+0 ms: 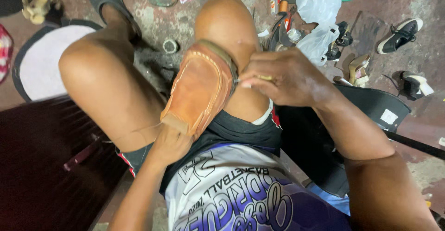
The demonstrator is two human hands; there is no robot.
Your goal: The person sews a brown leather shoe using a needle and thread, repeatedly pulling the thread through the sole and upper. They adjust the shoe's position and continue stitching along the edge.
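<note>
A brown leather loafer (199, 88) rests toe-up against my right thigh, between my bare knees. My left hand (169, 144) grips the shoe from below at its heel end, mostly hidden under it. My right hand (278, 78) is pinched shut at the shoe's right edge by the sole, holding a thin metal needle or awl whose tip touches the leather. A fine thread runs from the shoe's lower left across my left thigh.
On the floor beyond my knees lie tools, bottles and white plastic bags (320, 8). Several shoes are scattered at right, including a black sneaker (401, 35) and a tan heel (358, 69). A round pale mat (39, 59) lies at left, a dark board (380, 106) at right.
</note>
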